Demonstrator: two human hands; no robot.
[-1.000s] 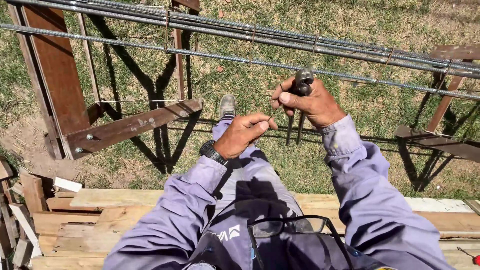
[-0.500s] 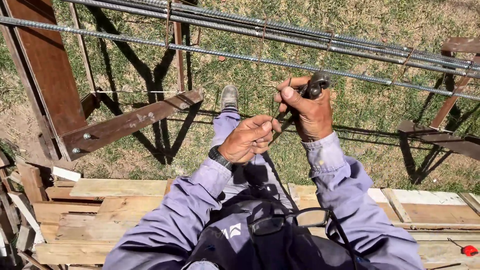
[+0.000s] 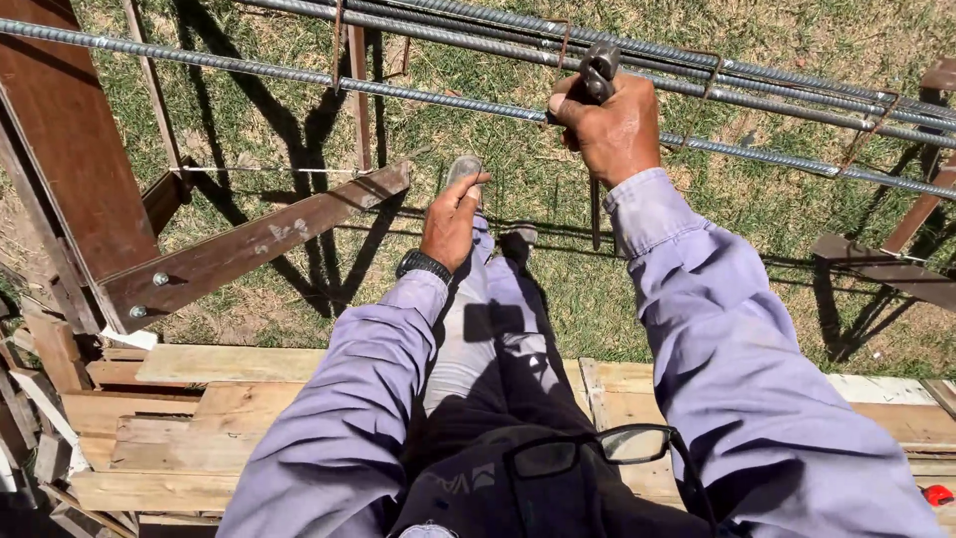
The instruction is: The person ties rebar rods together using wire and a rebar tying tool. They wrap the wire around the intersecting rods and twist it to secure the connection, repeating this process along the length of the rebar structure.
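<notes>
The right hand (image 3: 612, 130) is clenched round pincers (image 3: 597, 75), head up at the near rebar (image 3: 299, 75), handles hanging straight down. The bar runs left to right. The left hand (image 3: 450, 219) hangs slack and empty over open grass (image 3: 498, 199).

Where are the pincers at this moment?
Top centre of the head view: the pincers are gripped in the right hand, their head against the nearest rebar.

No packages, labels, signs or screens appear in this view over grass, steel bars and wooden planks.
</notes>
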